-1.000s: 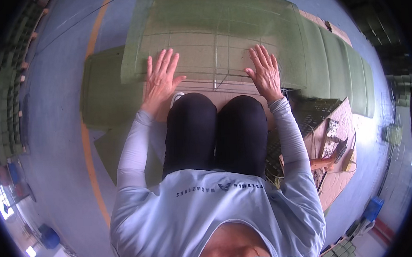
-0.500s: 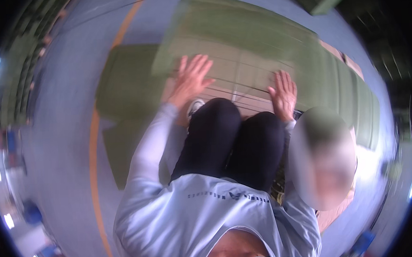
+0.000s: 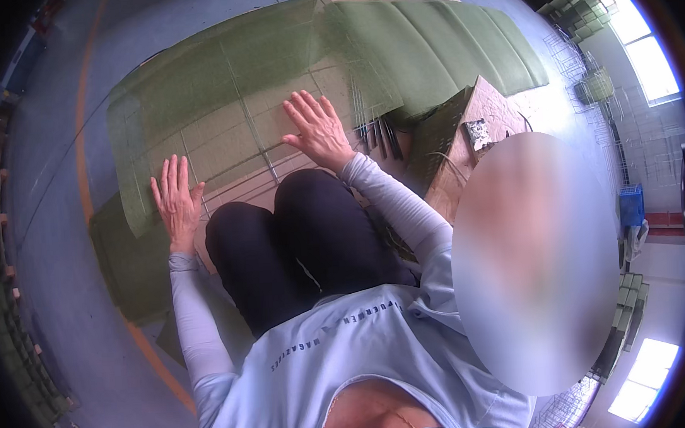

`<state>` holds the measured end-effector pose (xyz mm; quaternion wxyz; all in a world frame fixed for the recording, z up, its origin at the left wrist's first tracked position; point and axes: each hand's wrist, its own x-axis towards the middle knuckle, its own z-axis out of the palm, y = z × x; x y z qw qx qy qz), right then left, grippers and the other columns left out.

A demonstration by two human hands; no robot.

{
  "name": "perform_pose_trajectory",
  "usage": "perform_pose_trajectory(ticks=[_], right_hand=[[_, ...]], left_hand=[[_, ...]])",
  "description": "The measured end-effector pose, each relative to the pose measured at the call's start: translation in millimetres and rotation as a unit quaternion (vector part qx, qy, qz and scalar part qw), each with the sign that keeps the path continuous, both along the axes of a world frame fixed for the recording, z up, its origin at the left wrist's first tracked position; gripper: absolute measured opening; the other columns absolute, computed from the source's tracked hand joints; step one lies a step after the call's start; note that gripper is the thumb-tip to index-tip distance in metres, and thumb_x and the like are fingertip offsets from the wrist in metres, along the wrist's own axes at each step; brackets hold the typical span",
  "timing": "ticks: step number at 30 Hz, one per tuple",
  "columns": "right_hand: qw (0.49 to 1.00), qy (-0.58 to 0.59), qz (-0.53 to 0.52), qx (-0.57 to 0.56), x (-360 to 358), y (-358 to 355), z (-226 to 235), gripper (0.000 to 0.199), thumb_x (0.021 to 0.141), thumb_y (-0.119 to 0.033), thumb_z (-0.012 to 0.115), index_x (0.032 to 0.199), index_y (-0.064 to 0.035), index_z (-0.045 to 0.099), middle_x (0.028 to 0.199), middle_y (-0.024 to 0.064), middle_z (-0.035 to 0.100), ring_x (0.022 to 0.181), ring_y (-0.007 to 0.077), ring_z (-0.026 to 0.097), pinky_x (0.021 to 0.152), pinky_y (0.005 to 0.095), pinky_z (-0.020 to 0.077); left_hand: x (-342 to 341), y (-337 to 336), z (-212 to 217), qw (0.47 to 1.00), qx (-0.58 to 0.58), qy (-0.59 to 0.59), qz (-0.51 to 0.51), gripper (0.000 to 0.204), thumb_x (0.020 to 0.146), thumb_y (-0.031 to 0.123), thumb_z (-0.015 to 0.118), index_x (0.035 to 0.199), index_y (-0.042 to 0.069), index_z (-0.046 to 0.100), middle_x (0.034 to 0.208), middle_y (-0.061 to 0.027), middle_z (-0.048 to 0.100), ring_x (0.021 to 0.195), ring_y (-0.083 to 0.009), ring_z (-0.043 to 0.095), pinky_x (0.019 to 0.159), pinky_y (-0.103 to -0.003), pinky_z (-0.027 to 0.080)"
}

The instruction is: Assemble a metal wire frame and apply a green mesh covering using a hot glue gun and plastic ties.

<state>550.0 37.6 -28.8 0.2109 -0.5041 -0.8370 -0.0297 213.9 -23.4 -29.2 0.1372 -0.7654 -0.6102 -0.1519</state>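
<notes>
Green mesh sheet lies forward, long axis running left to right; left hand and right hand overlie its near side, fingers spread, grasping nothing, left nearer its left end

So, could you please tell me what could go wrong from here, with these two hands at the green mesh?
The green mesh might slide or crease: the left hand and the right hand are both spread open, and neither grips its edge. Also, the right hand could perhaps get scratched, since it is bare and some dark rods lie close beside it.
</notes>
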Motion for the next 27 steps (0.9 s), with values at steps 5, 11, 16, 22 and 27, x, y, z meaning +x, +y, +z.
perform_pose_trajectory(ticks=[5, 11, 16, 22, 27], right_hand=[[0.993, -0.004, -0.117, 0.031, 37, 11, 9, 0.079, 0.089, -0.062, 0.039, 0.147, -0.0096, 0.027, 0.154, 0.0128, 0.022, 0.144, 0.0268, 0.014, 0.115, 0.0528, 0.0101], [0.987, -0.017, -0.156, 0.015, 66, 4, -8, 0.072, 0.088, -0.055, 0.049, 0.142, -0.0096, 0.037, 0.151, 0.0114, 0.028, 0.142, 0.0285, 0.019, 0.113, 0.0536, 0.0121], [0.984, -0.01, -0.175, 0.012, 64, 0, -8, 0.072, 0.088, -0.054, 0.05, 0.142, -0.0078, 0.036, 0.151, 0.0113, 0.029, 0.143, 0.0281, 0.018, 0.114, 0.052, 0.0114], [0.983, -0.009, -0.182, 0.014, 71, -1, -8, 0.071, 0.088, -0.052, 0.051, 0.142, -0.0063, 0.037, 0.151, 0.0116, 0.03, 0.142, 0.028, 0.019, 0.114, 0.0513, 0.0114], [0.984, -0.008, -0.18, 0.014, 73, 3, -13, 0.071, 0.088, -0.051, 0.052, 0.142, -0.0061, 0.037, 0.15, 0.0126, 0.031, 0.142, 0.0285, 0.021, 0.114, 0.0508, 0.0131]], left_hand=[[-3, -1, 1, 1.0, -0.007, 0.011, -0.004, 0.07, 0.092, 0.063, 0.027, 0.141, 0.015, 0.04, 0.146, -0.0048, 0.038, 0.136, -0.0233, 0.032, 0.113, -0.052, 0.018], [0, 1, 7, 1.0, -0.013, 0.017, -0.021, 0.07, 0.092, 0.063, 0.027, 0.141, 0.015, 0.041, 0.147, -0.0056, 0.037, 0.137, -0.0239, 0.031, 0.114, -0.052, 0.017], [2, 1, 7, 1.0, -0.024, 0.013, -0.012, 0.071, 0.091, 0.063, 0.028, 0.141, 0.014, 0.04, 0.147, -0.0067, 0.037, 0.137, -0.0244, 0.031, 0.114, -0.052, 0.017], [7, -2, 10, 1.0, -0.029, 0.005, -0.011, 0.071, 0.091, 0.062, 0.031, 0.141, 0.013, 0.04, 0.147, -0.0075, 0.037, 0.137, -0.0247, 0.031, 0.114, -0.052, 0.016], [3, -1, 6, 0.999, -0.039, 0.014, -0.001, 0.068, 0.092, 0.059, 0.035, 0.142, 0.013, 0.039, 0.147, -0.0081, 0.037, 0.137, -0.0255, 0.031, 0.114, -0.052, 0.016]])
